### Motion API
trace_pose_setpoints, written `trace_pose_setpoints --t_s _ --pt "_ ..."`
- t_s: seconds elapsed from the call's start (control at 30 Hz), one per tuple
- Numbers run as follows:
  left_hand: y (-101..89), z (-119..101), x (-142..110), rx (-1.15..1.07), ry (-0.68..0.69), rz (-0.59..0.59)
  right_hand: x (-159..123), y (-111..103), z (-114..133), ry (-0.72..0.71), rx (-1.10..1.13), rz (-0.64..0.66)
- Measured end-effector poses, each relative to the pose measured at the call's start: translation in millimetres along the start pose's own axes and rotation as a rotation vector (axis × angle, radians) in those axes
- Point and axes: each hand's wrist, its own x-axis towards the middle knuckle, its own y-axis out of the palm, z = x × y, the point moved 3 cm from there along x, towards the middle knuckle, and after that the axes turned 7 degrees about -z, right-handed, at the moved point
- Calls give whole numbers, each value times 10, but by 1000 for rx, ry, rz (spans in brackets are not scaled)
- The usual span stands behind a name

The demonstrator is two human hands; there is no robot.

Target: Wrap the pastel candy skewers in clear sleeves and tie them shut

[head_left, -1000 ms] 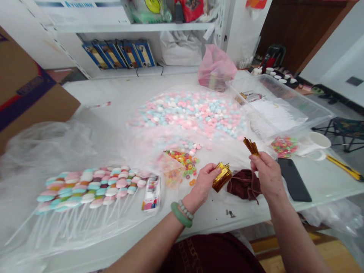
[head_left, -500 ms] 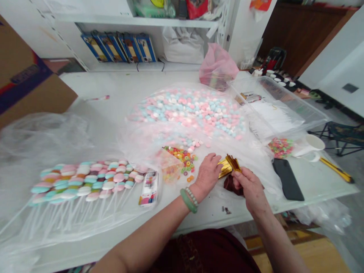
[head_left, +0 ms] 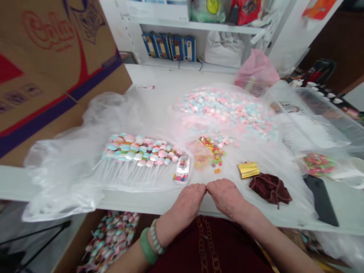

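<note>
Now the candy lollipops [head_left: 139,152] lie at 10 o'clock from the hands, which have let go. The left hand [head_left: 186,204] and right hand [head_left: 227,197] rest empty and loosely curled at the bench [head_left: 142,203] edge, knuckles-forward and touching each other. The gold twist ties [head_left: 248,170], held a moment before, now lie on the plastic sheet at 2 o'clock, just beside a dark red velvet pouch [head_left: 270,188].

- Left hand [head_left: 187,203] and right hand [head_left: 226,197] meet, empty, at tabletop [head_left: 148,74] edge
- Gold twist ties [head_left: 248,170] lie beside maroon cloth [head_left: 270,188]
- Pastel lollipops [head_left: 139,153] rest on plastic sheeting [head_left: 65,182]
</note>
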Motion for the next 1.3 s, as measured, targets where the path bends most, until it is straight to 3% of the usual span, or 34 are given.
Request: trace_pose_setpoints --t_s 0.13,0.33,0.47,0.57,0.63,0.77,0.87,0.97,1.03,1.1,1.2,1.3 --pt "-35 25 -149 10 -143 -122 146 33 214 -12 -93 -34" --pt "-143 171 -142 -328 -613 -250 453 104 603 115 -202 -97" --pt "-290 316 -183 -702 -719 -295 712 165 757 185 -196 -126" --pt "-332 401 -306 -1018 -759 -238 860 224 772 222 -186 -119" --pt "-324 464 -426 -1041 -772 -197 918 265 777 152 -198 -129" --pt "-314 615 -687 -772 -810 -144 974 315 792 -34 -262 -152" --pt "-420 685 -816 -606 -874 -59 1044 331 808 -131 -292 -131" --pt "-749 706 -785 -220 -805 -257 1157 395 829 -210 -289 -107" --pt "-975 670 -641 95 -631 -423 1231 481 845 -252 -270 -106" --pt "-1091 640 -407 356 -414 -497 1280 580 856 -281 -251 -119" --pt "-1048 708 10 599 -164 -477 1282 679 832 -308 -212 -170" --pt "-890 897 338 664 -56 -370 1238 691 747 -356 -183 -265"
